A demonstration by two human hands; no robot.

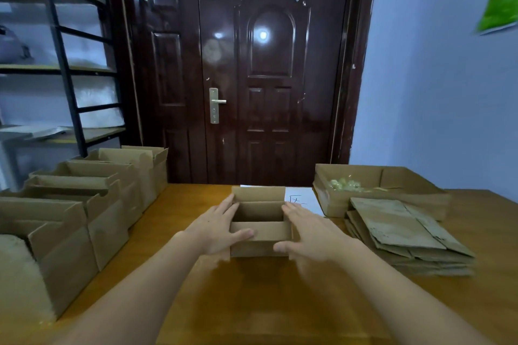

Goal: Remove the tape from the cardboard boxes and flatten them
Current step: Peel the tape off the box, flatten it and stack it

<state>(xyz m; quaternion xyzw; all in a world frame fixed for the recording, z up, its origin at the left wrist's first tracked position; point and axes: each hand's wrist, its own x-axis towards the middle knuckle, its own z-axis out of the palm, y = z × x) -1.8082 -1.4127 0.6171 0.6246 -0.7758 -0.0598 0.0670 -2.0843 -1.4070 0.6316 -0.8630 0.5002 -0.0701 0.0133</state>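
1. We have a small open cardboard box (pixel 259 221) standing at the middle of the wooden table (pixel 252 297), its top flaps up and its inside bare.
2. Our left hand (pixel 217 228) lies against its left side, fingers straight along the wall and thumb across the near flap; our right hand (pixel 311 232) flanks the right side, fingers extended, thumb at the near corner. Neither hand is curled round the box, and contact on the right is blurred.
3. We judge the step to be collapsing this box. To do it well, we should check first that no tape holds the bottom seam, which is hidden from us, then push opposite corners together so the walls fold along their creases.
4. The stack of flattened boxes (pixel 403 235) lies just to the right.
5. A row of unflattened boxes (pixel 84 199) waits on the left.
6. Behind the stack, a shallow carton (pixel 398 179) holds what looks like crumpled tape.
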